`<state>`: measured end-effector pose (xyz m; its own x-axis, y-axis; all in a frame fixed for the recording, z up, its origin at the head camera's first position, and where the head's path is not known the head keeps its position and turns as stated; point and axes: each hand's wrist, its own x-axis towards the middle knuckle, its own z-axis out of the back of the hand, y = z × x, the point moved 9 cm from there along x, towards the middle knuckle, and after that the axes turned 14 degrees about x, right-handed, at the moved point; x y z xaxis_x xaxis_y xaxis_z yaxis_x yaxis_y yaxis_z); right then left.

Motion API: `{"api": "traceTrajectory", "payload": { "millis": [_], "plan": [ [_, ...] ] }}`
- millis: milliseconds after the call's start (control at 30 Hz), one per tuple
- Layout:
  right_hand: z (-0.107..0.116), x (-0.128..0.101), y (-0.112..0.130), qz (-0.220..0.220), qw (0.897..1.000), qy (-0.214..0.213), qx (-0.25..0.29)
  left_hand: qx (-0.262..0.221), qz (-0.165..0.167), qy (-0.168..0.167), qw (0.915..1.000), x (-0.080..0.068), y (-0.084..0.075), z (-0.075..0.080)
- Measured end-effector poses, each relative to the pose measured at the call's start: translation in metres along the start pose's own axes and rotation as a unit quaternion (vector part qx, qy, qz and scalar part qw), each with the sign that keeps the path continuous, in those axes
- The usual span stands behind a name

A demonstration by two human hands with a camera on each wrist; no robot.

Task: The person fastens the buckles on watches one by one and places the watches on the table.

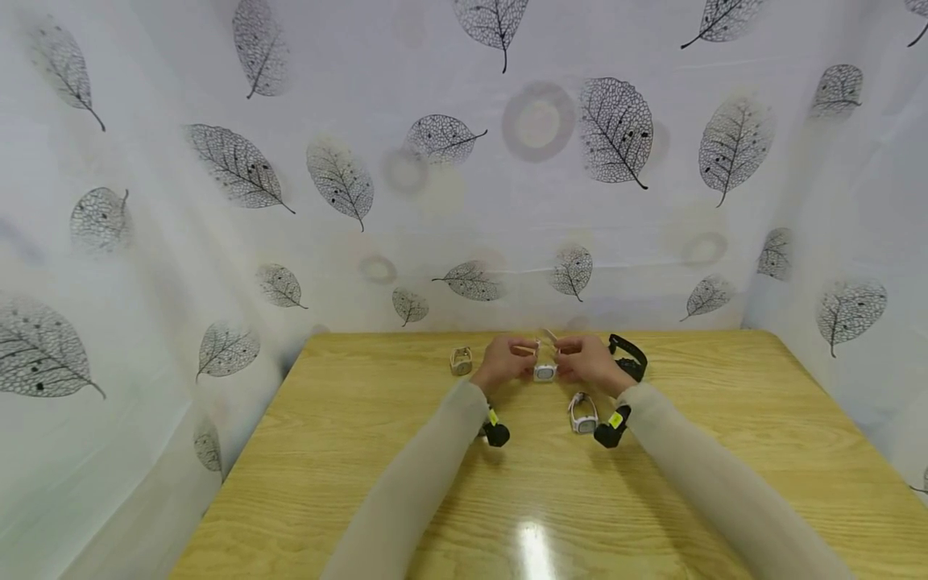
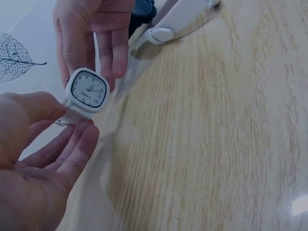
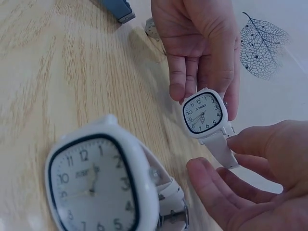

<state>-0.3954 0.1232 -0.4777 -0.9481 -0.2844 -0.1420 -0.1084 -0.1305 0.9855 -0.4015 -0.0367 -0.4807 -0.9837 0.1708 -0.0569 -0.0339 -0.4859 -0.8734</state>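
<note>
Both hands hold one white wristwatch [image 1: 545, 373] with a rounded-square case and a pale dial ringed in black. In the left wrist view, my left hand [image 2: 38, 159] pinches the strap beside the case between thumb and fingers. From the opposite side, my right hand [image 3: 260, 178] has its thumb on the other strap [image 3: 219, 148], with fingers beneath. The strap ends stand up between the hands in the head view. A second, similar white watch [image 1: 583, 422] rests on the table below my right hand, its strap looped.
A beige-gold watch [image 1: 461, 361] stands left of my left hand. Beyond my right wrist lies a black watch [image 1: 632, 366]. A blue watch strap [image 3: 118, 8] shows in the right wrist view. The wooden table [image 1: 348, 451] meets a leaf-patterned curtain [image 1: 449, 217] at its back edge.
</note>
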Motion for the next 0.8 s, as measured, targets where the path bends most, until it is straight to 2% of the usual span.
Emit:
{"api": "traceTrajectory", "payload": {
  "millis": [100,200,367,567,800],
  "plan": [
    [0.002,-0.002,0.002,0.004,1.0,-0.008,0.019,-0.005,-0.007,0.0,1.0,-0.001,-0.002,0.002],
    [0.006,-0.003,0.007,0.014,0.999,-0.019,0.036,-0.033,-0.028,0.008,0.999,-0.001,-0.007,0.003],
    [0.009,-0.005,0.019,0.055,0.996,-0.028,0.057,-0.077,-0.065,0.022,0.9947,-0.007,-0.018,0.005],
    [0.01,-0.01,0.034,0.104,0.99,-0.052,0.078,-0.094,-0.092,0.007,0.9913,-0.017,-0.026,0.014],
    [0.003,-0.02,0.043,0.132,0.988,-0.06,0.056,-0.102,-0.111,-0.013,0.9886,-0.023,-0.029,0.021]
  ]
}}
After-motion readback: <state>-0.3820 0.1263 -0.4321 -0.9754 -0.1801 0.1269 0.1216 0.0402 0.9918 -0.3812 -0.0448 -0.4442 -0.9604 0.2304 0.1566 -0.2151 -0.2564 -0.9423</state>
